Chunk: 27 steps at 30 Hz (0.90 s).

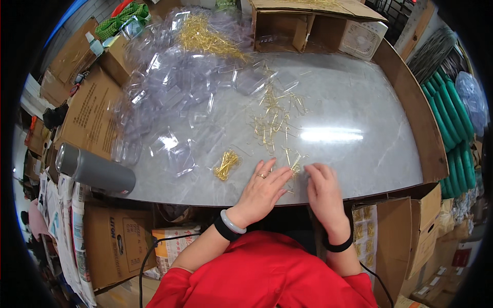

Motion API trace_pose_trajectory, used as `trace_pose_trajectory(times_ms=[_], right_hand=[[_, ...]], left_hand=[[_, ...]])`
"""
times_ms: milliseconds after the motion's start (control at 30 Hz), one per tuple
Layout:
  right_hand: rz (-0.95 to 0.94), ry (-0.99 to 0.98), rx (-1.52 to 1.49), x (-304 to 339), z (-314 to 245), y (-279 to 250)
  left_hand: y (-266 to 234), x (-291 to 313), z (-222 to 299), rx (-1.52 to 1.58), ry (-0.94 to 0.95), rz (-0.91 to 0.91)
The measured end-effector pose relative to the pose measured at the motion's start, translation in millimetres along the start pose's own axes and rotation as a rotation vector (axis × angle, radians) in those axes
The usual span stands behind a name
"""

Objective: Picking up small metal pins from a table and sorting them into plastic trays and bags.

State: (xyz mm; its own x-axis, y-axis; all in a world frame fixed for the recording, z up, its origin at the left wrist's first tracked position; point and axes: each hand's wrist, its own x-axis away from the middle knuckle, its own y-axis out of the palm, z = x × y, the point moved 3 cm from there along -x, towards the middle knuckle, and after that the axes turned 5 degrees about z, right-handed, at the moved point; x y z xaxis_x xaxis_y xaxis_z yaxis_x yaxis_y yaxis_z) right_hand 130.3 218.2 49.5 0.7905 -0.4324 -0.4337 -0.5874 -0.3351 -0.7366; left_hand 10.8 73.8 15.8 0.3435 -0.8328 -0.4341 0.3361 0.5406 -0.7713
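Loose gold wire hooks [275, 115] lie in a scattered strip down the middle of the grey table, reaching the gap between my hands. My left hand [261, 187] rests low over the tabletop near the front edge, its fingers stretched out and touching the near hooks. Facing it, my right hand [323, 187] stands on its side with loosely bent fingers, the thumb apart from them; nothing shows in its grasp. A small gathered bunch of gold hooks [226, 165] sits left of my left hand.
Clear plastic boxes [179, 87] pile up across the left of the grey table [370, 113], with a gold wire heap [205, 38] on top. A grey bottle [95, 168] lies at the left edge. A cardboard shelf [280, 33] and white fan [361, 39] stand behind; cardboard [411, 108] borders the right.
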Motion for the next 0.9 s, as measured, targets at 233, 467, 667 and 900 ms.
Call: trace_pose_trajectory(times_ms=[233, 467, 667, 900], right_hand=[[-0.122, -0.152, 0.185, -19, 2, 5], [-0.12, -0.143, 0.042, -16, -10, 12], [-0.208, 0.156, 0.183, -48, 0, 13], [-0.048, 0.103, 0.262, -52, 6, 39]], left_hand=[[-5, -1, 6, -0.008, 0.053, -0.02], [-3, 3, 8, -0.039, -0.008, 0.013], [-4, 2, 8, -0.059, 0.009, 0.026], [1, 3, 9, -0.071, 0.016, 0.053]])
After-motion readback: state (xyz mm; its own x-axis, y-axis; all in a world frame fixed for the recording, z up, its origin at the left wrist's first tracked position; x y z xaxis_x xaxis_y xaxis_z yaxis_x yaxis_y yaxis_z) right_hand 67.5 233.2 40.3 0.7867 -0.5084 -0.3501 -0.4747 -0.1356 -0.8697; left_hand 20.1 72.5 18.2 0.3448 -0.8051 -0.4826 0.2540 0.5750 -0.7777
